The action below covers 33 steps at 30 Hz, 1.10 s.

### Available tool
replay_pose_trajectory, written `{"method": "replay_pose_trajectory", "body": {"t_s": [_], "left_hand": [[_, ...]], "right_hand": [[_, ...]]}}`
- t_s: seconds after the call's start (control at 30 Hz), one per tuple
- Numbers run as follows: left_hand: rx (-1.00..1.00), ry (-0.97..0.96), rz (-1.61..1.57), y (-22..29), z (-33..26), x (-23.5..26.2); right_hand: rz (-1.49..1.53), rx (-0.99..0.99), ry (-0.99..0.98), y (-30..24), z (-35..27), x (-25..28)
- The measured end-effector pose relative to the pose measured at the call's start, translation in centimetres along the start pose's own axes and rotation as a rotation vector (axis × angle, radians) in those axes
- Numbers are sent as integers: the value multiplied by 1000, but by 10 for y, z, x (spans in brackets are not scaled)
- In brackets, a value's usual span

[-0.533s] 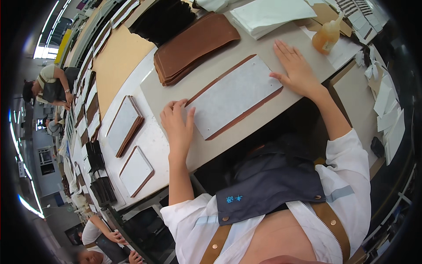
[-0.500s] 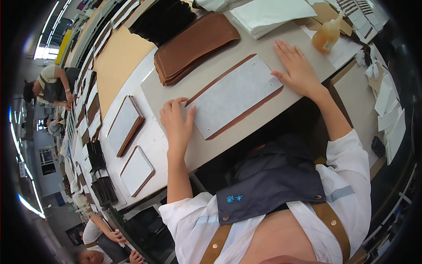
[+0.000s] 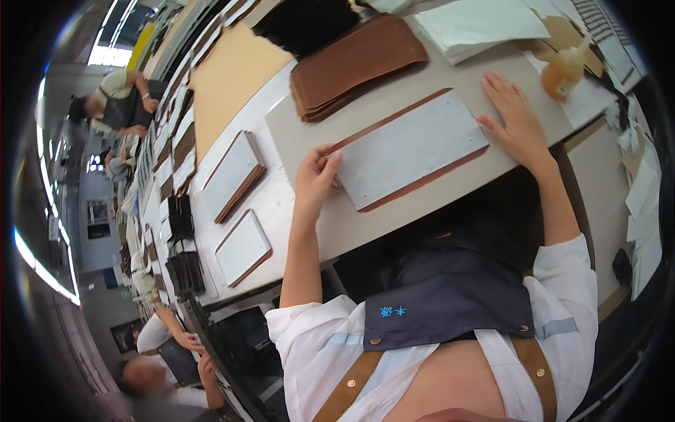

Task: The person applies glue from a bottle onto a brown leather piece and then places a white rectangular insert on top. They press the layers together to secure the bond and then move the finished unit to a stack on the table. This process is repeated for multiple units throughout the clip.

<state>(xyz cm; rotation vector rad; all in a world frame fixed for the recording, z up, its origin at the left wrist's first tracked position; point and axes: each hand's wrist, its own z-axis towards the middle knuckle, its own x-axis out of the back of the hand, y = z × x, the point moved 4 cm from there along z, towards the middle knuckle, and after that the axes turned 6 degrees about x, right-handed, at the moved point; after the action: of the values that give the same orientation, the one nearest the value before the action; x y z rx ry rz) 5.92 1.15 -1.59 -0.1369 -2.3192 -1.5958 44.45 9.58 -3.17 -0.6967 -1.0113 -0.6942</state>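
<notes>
The white panel [image 3: 411, 151] lies on a brown sheet [image 3: 450, 167]. At its nine o'clock the left hand [image 3: 316, 179] curls, whether pinching I cannot tell; at three, the right hand [image 3: 519, 128] spreads its fingers.

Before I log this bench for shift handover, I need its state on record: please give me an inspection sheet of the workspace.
Surface: pale tabletop, bearing the work and several stacks.
Job's things: gray-white plate lying on brown leather-like material, which shows along both long sides.
Clutter: brown stack, black stack, white sheets and amber squeeze bottle beyond the plate; two smaller plates at left, with brown edges.
Hands: left hand curled at the plate's left end, grip unclear; right hand spread, thumb at the right end.
Cables: nothing seen.
Surroundings: co-workers at left; lit ceiling lamps.
</notes>
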Motion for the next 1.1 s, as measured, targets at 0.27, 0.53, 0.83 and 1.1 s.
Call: {"method": "replay_pose_trajectory", "body": {"t_s": [0.27, 0.53, 0.83, 1.1], "left_hand": [[-399, 389, 52, 16, -6, 80], [-468, 979, 235, -19, 1, 310], [-179, 1064, 372, -135, 46, 427], [-285, 1292, 894, -80, 78, 356]], "right_hand": [[21, -7, -6, -3, 0, 3], [10, -6, 0, -5, 2, 4], [-6, -15, -12, -6, 2, 6], [1, -21, -7, -8, 1, 8]]}}
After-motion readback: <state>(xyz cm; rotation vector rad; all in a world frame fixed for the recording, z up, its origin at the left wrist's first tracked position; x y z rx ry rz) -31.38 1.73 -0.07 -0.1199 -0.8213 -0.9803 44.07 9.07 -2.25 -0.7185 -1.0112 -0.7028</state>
